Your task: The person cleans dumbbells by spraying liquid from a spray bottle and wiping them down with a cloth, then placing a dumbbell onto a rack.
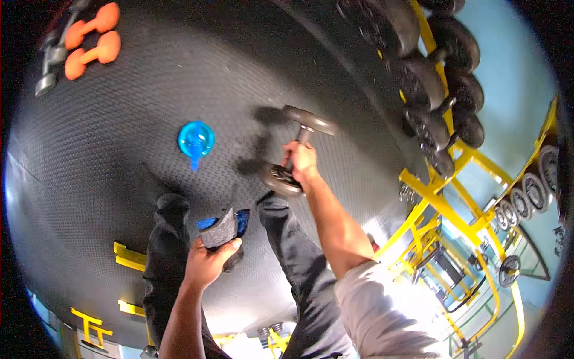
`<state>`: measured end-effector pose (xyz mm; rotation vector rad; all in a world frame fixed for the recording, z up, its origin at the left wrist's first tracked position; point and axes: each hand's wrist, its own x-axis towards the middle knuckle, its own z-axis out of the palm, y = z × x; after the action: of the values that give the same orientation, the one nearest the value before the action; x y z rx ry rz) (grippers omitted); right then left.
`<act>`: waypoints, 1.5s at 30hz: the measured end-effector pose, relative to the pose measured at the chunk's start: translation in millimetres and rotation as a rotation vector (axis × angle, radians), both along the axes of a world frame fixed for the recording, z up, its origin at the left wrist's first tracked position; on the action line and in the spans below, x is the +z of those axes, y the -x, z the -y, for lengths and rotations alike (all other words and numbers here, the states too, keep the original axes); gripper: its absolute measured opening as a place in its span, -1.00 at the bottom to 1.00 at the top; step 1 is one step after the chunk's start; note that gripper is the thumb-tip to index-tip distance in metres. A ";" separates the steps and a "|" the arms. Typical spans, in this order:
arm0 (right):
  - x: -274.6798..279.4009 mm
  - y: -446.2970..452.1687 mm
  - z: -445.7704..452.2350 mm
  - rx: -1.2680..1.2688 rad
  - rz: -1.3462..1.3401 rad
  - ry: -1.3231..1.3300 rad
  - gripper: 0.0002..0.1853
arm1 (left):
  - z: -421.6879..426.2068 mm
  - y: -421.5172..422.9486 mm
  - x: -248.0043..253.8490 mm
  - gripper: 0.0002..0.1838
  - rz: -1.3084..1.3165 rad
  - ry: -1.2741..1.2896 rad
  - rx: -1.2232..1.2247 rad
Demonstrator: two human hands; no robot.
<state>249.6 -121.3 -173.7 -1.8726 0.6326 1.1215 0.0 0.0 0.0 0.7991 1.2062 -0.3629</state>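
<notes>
My right hand (303, 160) is wrapped round the handle of a dark metal dumbbell (310, 119), which has a round plate at each end. The dumbbell is tilted, and its shadow falls on the black mat to its left. Between my knees, my left hand (208, 261) grips a grey and blue cloth (219, 229), bunched up with the thumb on top. A translucent blue spray bottle or jug (196, 139), seen from above, stands on the mat ahead of my left hand; its exact kind is unclear.
Two orange dumbbells (92, 40) and some grey ones (46, 75) lie on the mat at the upper left. A yellow rack (445, 206) with several dark dumbbells runs along the right. Weight plates (526, 197) hang beyond it. Yellow metal feet (129, 256) stick out at the left.
</notes>
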 end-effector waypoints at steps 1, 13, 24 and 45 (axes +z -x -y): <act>-5.3 26.9 -11.4 -0.066 -0.008 -0.026 -0.89 | -12.7 7.7 12.1 -0.72 -0.091 -0.005 -0.094; -75.1 56.8 29.3 -0.212 0.064 -0.013 -0.82 | 45.1 -17.6 -31.9 -0.47 -0.165 -0.149 -0.317; 132.5 132.0 3.6 0.328 -0.426 -0.344 -0.42 | 32.5 2.6 -31.8 -0.47 0.114 0.557 0.393; 162.3 32.6 82.0 0.581 -0.015 -0.097 -0.47 | 76.8 -61.2 -88.5 -0.03 -0.380 -0.691 -0.145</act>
<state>217.0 -203.3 -11.4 -2.0195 0.0252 1.4973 61.2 -76.8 -88.5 1.4653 1.6660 -0.2151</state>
